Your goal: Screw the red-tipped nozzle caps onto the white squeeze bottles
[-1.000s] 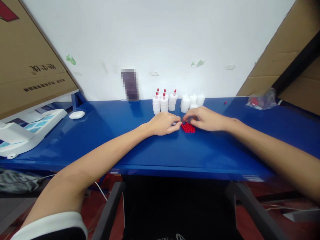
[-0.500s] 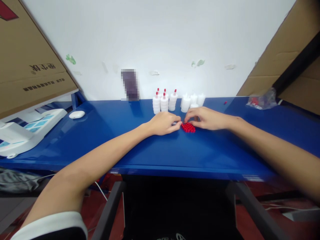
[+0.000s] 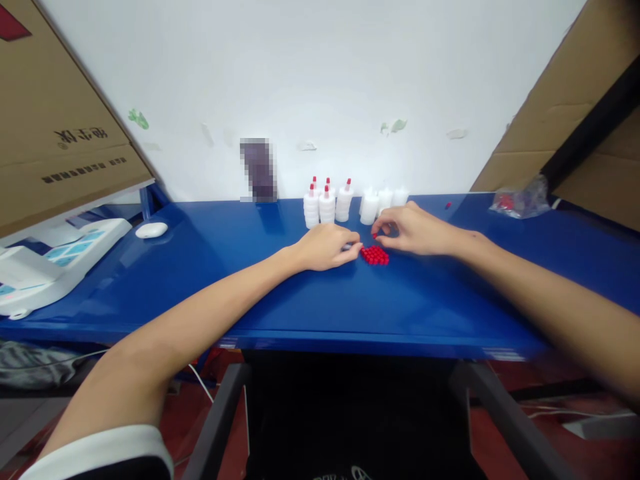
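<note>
Small red caps (image 3: 375,255) stand packed in a cluster on the blue table. My left hand (image 3: 327,247) rests at the cluster's left edge, fingers curled together; something greyish shows between them, too small to make out. Just above the cluster, my right hand (image 3: 407,230) pinches a single red cap (image 3: 375,236) between thumb and fingertips. Behind the hands are several white squeeze bottles with red tips (image 3: 327,205). To their right are white bottles without red tips (image 3: 369,207), partly hidden by my right hand.
A dark pixelated object (image 3: 261,170) leans on the wall. At left lie a white rounded case (image 3: 151,230) and a white device with blue panels (image 3: 75,257). A clear plastic bag (image 3: 520,200) with red bits lies at right; one loose red piece (image 3: 449,205) is nearer.
My right hand has lifted slightly off the cluster of caps, and a red cap now shows between its fingertips. My left hand has stayed by the cluster.
</note>
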The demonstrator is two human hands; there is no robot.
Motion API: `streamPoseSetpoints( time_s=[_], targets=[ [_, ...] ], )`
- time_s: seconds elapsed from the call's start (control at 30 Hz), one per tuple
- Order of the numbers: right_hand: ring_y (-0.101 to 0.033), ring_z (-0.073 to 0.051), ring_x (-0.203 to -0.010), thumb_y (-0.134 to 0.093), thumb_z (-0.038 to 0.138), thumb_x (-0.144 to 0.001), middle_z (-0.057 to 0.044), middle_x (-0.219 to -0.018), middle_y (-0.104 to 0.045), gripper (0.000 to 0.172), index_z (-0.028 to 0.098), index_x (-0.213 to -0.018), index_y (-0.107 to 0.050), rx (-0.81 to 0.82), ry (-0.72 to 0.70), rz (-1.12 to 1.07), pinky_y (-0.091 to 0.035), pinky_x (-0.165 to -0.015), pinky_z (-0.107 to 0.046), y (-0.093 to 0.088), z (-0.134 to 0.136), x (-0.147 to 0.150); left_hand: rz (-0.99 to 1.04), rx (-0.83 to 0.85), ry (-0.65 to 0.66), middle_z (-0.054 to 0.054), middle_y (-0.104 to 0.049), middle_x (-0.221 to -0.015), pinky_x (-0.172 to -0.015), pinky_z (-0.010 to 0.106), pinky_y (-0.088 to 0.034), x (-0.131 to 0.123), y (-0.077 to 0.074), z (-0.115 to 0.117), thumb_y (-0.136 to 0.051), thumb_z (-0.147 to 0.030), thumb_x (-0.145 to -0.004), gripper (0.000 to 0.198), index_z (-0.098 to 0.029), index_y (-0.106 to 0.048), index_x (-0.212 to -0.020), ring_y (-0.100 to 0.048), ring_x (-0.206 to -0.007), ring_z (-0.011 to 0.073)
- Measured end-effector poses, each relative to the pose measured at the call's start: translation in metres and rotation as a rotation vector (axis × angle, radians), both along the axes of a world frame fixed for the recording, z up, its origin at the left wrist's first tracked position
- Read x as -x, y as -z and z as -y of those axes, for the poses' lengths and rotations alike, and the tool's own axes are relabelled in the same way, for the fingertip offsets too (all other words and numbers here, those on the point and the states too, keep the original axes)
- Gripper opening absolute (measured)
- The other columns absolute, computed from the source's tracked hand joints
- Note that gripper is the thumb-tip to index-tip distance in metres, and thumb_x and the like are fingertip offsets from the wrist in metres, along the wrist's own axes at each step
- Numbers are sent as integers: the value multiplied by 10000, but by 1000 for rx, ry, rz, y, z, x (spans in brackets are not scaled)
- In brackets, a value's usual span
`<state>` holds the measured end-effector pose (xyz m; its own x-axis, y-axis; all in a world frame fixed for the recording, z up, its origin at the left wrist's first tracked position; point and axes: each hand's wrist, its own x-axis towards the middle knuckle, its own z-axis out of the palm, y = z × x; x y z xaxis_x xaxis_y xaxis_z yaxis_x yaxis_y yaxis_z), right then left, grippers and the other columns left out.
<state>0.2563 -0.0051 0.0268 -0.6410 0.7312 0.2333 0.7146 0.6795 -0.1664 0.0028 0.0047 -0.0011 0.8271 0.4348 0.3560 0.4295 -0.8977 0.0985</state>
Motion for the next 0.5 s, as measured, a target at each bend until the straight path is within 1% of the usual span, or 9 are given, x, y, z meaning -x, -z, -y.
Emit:
streamPoseSetpoints(
  time_s=[0.07,0.1,0.17,0.27,0.33,0.4,0.43,0.5],
  targets=[
    [-593,-163,-598,-603,345,-865,-3,-673,-633,243,172,-967,-738,35,59,-27,-453,-690,-337,-2,3,3,0,2,1,33,-708,-758,-609,295,-351,0,0,0,-405,-366,-1035,398,-178,-687,-826,-600,-662,155],
    [-566,-153,-560,-604,344,-861,13,-630,-600,251,169,-982,-737,55,80,-46,-441,-658,-327,-3,5,4,0,2,1,32,-707,-755,-609,296,-350,0,0,0,-403,-365,-1035,398,-178,-687,-827,-598,-660,155],
    [-548,-150,-548,-598,339,-856,23,-611,-576,267,167,-1013,-729,67,100,-83,-426,-627,-315,-3,7,6,-1,1,0,32,-705,-753,-608,297,-349,0,0,0,-403,-366,-1034,398,-178,-686,-827,-596,-658,156],
    [-575,-163,-613,-593,324,-847,-6,-698,-621,249,180,-1008,-719,5,90,-113,-434,-649,-318,-1,6,8,-4,1,-6,34,-708,-759,-608,293,-350,0,0,0,-405,-366,-1032,395,-180,-686,-827,-596,-659,156],
    [-613,-179,-694,-593,309,-840,-51,-841,-688,226,187,-993,-707,-31,65,-117,-450,-682,-325,2,4,8,-5,4,-5,35,-710,-766,-610,288,-349,0,0,0,-407,-364,-1032,390,-180,-686,-830,-595,-661,154],
    [-642,-196,-756,-588,285,-837,-88,-963,-723,196,189,-973,-691,-32,39,-88,-463,-709,-332,5,1,6,-4,5,-3,33,-705,-759,-611,287,-347,0,0,0,-408,-366,-1032,389,-180,-684,-830,-590,-658,152],
    [-651,-201,-767,-584,270,-836,-95,-982,-731,179,190,-961,-684,-23,30,-60,-466,-718,-334,6,0,5,-4,6,-3,31,-701,-752,-611,288,-347,0,0,0,-408,-368,-1032,390,-180,-683,-829,-588,-656,152],
    [-662,-207,-775,-573,246,-841,-89,-954,-740,142,194,-927,-674,-8,20,14,-468,-733,-335,6,-3,3,-3,11,-7,29,-697,-745,-611,291,-348,0,0,0,-408,-372,-1030,393,-179,-683,-825,-587,-654,152]
  ],
)
